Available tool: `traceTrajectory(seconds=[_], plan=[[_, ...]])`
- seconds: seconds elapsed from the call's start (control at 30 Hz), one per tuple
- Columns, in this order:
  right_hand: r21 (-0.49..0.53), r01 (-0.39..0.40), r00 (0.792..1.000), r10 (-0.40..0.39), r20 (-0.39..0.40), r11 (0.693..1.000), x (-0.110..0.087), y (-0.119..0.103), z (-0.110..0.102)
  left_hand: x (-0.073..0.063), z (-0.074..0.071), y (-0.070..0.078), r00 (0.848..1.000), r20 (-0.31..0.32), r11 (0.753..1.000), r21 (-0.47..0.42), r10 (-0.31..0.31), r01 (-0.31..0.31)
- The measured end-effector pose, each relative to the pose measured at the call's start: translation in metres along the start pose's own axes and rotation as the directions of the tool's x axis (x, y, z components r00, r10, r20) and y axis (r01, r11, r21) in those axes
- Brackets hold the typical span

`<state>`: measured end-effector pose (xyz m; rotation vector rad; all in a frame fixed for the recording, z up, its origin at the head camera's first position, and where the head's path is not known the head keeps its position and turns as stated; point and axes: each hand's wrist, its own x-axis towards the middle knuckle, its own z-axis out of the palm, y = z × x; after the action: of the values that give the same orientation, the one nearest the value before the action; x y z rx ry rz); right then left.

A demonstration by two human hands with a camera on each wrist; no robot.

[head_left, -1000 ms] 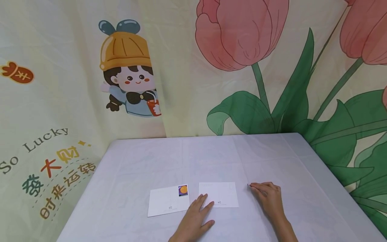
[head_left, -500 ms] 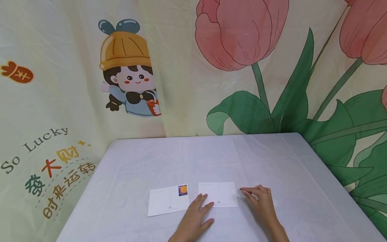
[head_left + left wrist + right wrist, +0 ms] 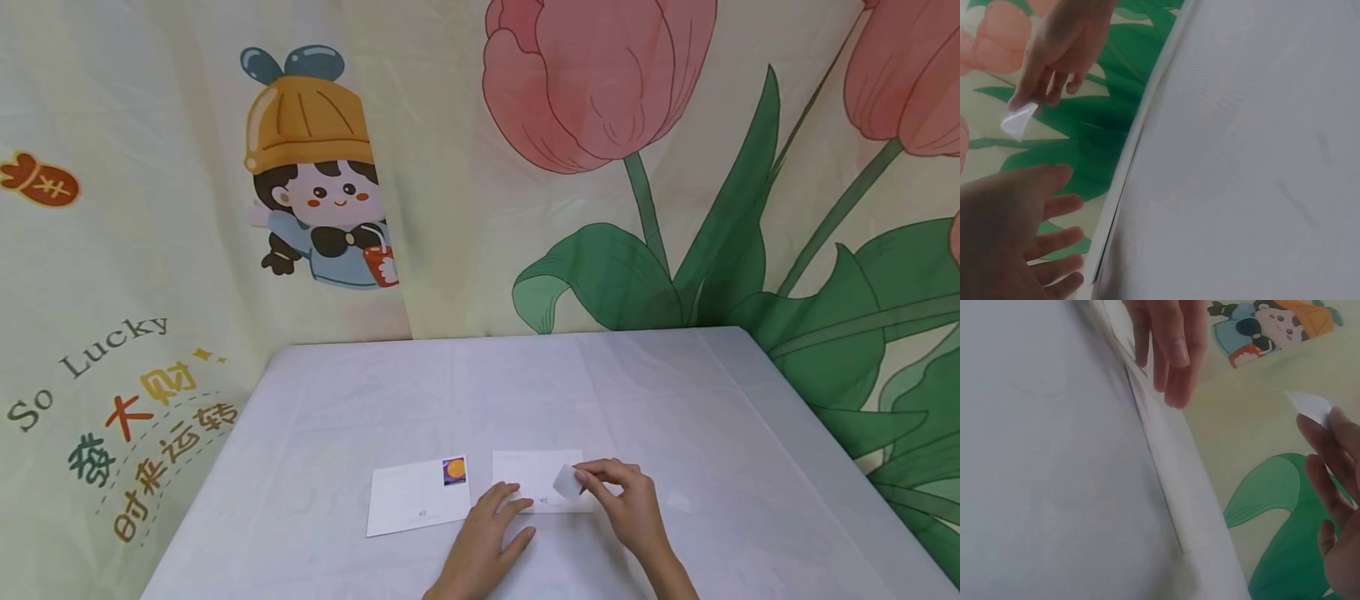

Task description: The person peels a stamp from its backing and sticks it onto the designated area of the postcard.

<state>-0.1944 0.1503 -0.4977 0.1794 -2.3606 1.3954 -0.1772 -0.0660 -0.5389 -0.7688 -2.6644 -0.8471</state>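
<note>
Pale, softly creased fabric forms the backdrop (image 3: 442,208), printed with rounded pink tulips (image 3: 592,75), broad green leaves (image 3: 622,275) and, to the left, a cartoon child (image 3: 341,196) with a red cup (image 3: 380,265) and straw. Before it stands a table (image 3: 412,400) under smooth whitish cloth with faint fold lines. Two flat white rectangles lie on its near part: the left card (image 3: 405,497), slightly askew, with a purple-and-orange stamp (image 3: 453,472) in its far right corner, and the right card (image 3: 528,471), set straighter. Both carry small grey print by their near edges. The left hand (image 3: 487,533) has relaxed, parted fingers, thumb spread away, grasping nothing; its fingertips lie over the near left part of the right card — how firmly they press, if at all, cannot be told. The right hand (image 3: 628,504) pinches a small white piece (image 3: 567,482) between thumb and forefinger, the other fingers loosely bent. That piece is thin, angular and tilted — slightly curved and glossy in the left wrist view — and hangs above the right part of the right card. Farther right on the table lies a pale patch (image 3: 679,502), too faint to make out.
</note>
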Motion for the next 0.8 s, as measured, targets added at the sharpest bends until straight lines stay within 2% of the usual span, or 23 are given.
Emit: traceTrajectory(seconds=[0.1,0.2,0.33,0.47,0.57,0.63,0.8], plan=[[0.102,-0.069,0.997,0.065,0.037,0.992,0.003,-0.008,-0.001,0.002,-0.002,0.004,0.997,-0.043,0.994,-0.095,-0.061,0.056],[0.203,-0.143,0.988,0.130,0.078,0.969,0.005,-0.012,0.000,0.003,-0.004,0.008,0.991,-0.051,0.968,-0.224,-0.126,0.112],[0.289,-0.205,0.977,0.177,0.121,0.935,0.007,-0.019,0.001,0.004,-0.006,0.012,0.985,-0.054,0.909,-0.396,-0.167,0.132],[0.314,-0.215,0.971,0.169,0.166,0.925,0.007,-0.033,0.002,0.006,-0.009,0.016,0.980,-0.026,0.837,-0.525,-0.197,0.154],[0.303,-0.226,0.963,0.166,0.212,0.926,0.007,-0.042,0.002,0.007,-0.014,0.022,0.976,0.006,0.797,-0.576,-0.216,0.180],[0.293,-0.236,0.954,0.164,0.250,0.927,0.007,-0.044,0.003,0.008,-0.020,0.028,0.975,0.017,0.784,-0.590,-0.223,0.190],[0.276,-0.228,0.936,0.132,0.327,0.934,0.007,-0.046,0.005,0.012,-0.041,0.045,0.969,0.042,0.776,-0.592,-0.242,0.219]])
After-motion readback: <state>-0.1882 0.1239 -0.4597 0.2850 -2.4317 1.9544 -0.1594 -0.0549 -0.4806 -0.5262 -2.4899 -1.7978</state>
